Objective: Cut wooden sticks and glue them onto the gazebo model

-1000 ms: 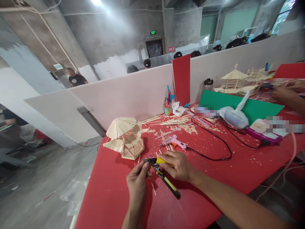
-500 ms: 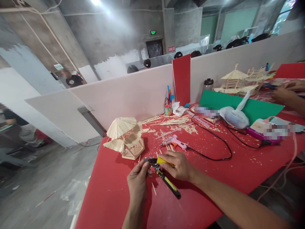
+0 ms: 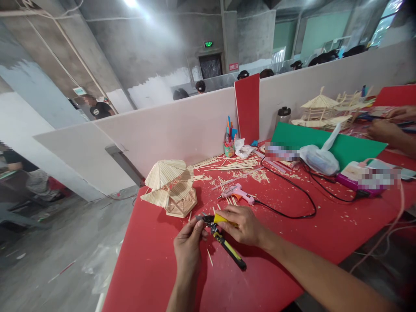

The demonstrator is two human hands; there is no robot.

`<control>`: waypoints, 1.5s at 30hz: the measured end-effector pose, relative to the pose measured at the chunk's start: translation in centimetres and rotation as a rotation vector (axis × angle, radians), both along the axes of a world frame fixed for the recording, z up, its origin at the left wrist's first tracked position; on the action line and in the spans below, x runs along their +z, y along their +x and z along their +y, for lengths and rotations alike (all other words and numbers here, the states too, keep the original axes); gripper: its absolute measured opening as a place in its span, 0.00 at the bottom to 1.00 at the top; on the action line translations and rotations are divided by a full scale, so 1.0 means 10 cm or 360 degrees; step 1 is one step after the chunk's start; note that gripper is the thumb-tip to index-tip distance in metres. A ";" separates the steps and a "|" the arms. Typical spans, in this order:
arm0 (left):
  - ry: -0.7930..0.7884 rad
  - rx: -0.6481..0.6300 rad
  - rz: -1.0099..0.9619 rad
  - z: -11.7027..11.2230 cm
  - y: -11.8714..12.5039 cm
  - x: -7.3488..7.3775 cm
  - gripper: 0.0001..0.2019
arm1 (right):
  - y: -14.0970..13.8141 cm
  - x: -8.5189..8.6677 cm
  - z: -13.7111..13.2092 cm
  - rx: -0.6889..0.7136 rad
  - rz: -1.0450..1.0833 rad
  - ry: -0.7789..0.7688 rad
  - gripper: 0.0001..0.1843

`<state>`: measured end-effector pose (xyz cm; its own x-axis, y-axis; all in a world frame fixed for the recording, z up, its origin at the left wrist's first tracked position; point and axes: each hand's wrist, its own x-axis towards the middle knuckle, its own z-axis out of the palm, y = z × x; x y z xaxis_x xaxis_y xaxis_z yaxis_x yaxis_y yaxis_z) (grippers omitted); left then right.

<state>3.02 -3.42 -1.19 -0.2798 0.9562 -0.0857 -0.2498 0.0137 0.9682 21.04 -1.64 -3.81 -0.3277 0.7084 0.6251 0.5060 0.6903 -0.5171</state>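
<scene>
My right hand (image 3: 242, 225) is closed round a yellow-handled tool (image 3: 221, 218) with a dark front end; its exact kind is partly hidden by the fingers. My left hand (image 3: 189, 242) pinches at the dark tip, and what sits between thumb and finger is too small to make out. Just below, pliers with a black-and-yellow handle (image 3: 229, 251) slant toward the lower right; whether they join the yellow tool I cannot tell. A thin wooden stick (image 3: 209, 257) lies under the hands. Behind them stands a small pavilion model (image 3: 172, 186) built of sticks.
On the red table (image 3: 146, 268), a pink glue gun (image 3: 238, 193) lies with its black cord trailing right. Loose sticks (image 3: 234, 164) and shavings cover the back. A pen cup (image 3: 229, 149), a green board (image 3: 325, 141) and a plastic bag (image 3: 320, 160) stand beyond; another person's hands (image 3: 386, 130) are far right.
My hands and the tool stay almost still. At the far right, the other person's hands have shifted slightly.
</scene>
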 end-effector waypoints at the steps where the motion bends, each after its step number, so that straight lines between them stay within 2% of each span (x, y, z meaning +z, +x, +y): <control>1: 0.0007 -0.0014 -0.0021 0.00 0.00 -0.01 0.18 | 0.00 0.00 0.00 0.0004 0.0006 -0.0007 0.17; 9: 0.0027 -0.0125 -0.0137 0.01 -0.04 -0.04 0.17 | 0.00 0.01 0.00 -0.0016 0.0003 0.0052 0.17; 15: 0.0001 -0.0215 -0.0169 0.03 -0.05 -0.06 0.17 | 0.00 0.01 -0.01 0.0007 0.0031 0.0004 0.17; 36: 0.0072 -0.0195 -0.0097 0.01 -0.06 -0.09 0.15 | 0.00 0.04 -0.02 -0.0060 -0.0058 0.0162 0.17; 45: 0.0033 -0.0198 -0.0103 0.02 -0.04 -0.10 0.15 | 0.00 -0.02 0.01 -0.0159 -0.0145 0.0285 0.18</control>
